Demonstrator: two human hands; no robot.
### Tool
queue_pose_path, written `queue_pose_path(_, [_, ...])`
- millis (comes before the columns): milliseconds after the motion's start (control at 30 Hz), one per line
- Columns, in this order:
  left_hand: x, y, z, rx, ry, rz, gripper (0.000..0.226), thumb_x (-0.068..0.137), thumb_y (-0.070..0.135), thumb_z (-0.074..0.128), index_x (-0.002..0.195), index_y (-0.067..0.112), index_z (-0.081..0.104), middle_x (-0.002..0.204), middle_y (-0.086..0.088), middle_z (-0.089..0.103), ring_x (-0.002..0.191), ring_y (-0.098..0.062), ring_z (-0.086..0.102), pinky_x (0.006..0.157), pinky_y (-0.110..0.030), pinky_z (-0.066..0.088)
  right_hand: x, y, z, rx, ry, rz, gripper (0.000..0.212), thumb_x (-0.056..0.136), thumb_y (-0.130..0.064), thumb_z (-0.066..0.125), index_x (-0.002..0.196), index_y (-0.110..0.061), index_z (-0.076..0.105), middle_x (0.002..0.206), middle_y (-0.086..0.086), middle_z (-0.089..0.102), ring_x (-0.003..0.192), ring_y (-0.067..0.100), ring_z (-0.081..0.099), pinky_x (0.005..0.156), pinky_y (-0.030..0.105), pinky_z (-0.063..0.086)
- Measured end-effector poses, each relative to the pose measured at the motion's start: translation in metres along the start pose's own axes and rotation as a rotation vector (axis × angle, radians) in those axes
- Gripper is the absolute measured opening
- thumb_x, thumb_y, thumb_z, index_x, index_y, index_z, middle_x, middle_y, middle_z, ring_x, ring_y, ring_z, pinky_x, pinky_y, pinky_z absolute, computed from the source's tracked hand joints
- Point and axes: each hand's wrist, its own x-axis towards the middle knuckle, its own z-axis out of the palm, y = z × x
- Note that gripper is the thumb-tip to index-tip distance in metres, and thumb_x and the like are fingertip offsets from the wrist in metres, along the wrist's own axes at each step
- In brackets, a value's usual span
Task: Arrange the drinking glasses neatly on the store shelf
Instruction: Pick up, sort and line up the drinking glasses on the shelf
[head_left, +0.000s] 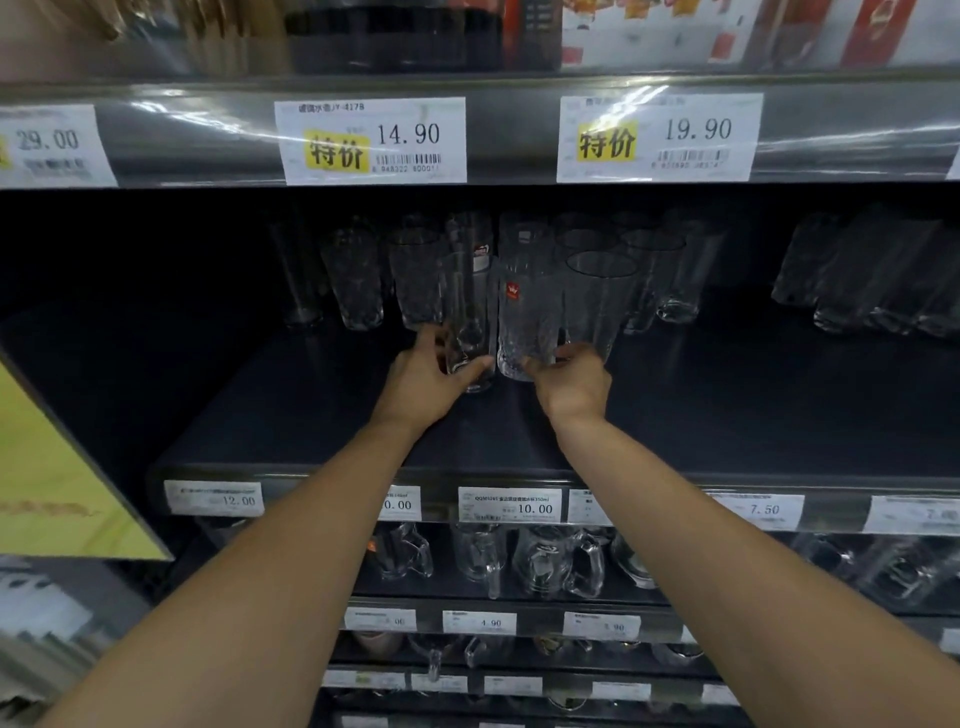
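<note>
Left hand (431, 374): thumb and fingers curled round the base of a tall clear smooth-walled drinking glass (470, 322), upright on the dark store shelf (311, 415). Just beside it, to the right: tall clear textured drinking glass with red sticker (524, 317), base gripped by right hand (574, 382). Behind: rows of upright clear glasses (654, 270).

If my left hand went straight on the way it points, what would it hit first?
Your left hand, gripping a tall glass, would probably meet the glass behind its fingers first; depth is hard to judge.
</note>
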Motion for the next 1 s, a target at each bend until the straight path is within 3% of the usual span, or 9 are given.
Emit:
queue_pose_path(233, [0.001, -0.002, -0.001, 0.035, 0.001, 0.023, 0.064, 0.086, 0.053, 0.069, 0.137, 0.018, 0.051, 0.124, -0.006, 0.067, 0.115, -0.021, 0.063, 0.099, -0.035, 0.051, 0.002, -0.003, 0.006, -0.048, 0.052, -0.013, 0.040, 0.088, -0.028, 0.073, 0.120, -0.006, 0.062, 0.121, 0.018, 0.066, 0.113, 0.033, 0.063, 0.090, 0.032, 0.050])
queue_pose_path(333, [0.000, -0.001, -0.001, 0.051, 0.001, 0.027, 0.067, 0.088, 0.052, 0.067, 0.143, 0.019, 0.048, 0.127, -0.006, 0.066, 0.118, -0.020, 0.061, 0.097, -0.024, 0.046, 0.002, -0.005, 0.006, -0.078, 0.060, -0.011, 0.038, 0.091, -0.026, 0.070, 0.122, -0.005, 0.063, 0.123, 0.019, 0.065, 0.115, 0.034, 0.061, 0.091, 0.034, 0.050])
queue_pose_path(667, [0.003, -0.003, 0.003, 0.114, -0.011, 0.006, 0.065, 0.090, 0.053, 0.064, 0.139, 0.012, 0.053, 0.136, -0.008, 0.062, 0.125, -0.023, 0.057, 0.092, -0.019, 0.039, 0.002, -0.006, 0.016, -0.214, 0.118, -0.066, 0.023, 0.094, -0.021, 0.060, 0.105, -0.004, 0.071, 0.111, 0.019, 0.070, 0.104, 0.035, 0.066, 0.092, 0.040, 0.053])
queue_pose_path(1000, [0.007, -0.009, 0.003, 0.130, -0.021, 0.002, 0.068, 0.088, 0.059, 0.062, 0.139, 0.015, 0.055, 0.135, -0.006, 0.063, 0.125, -0.021, 0.057, 0.101, -0.030, 0.047, 0.008, -0.006, 0.021, -0.331, 0.139, -0.070, 0.028, 0.097, -0.027, 0.053, 0.113, -0.012, 0.070, 0.117, 0.013, 0.070, 0.112, 0.032, 0.062, 0.095, 0.037, 0.041])
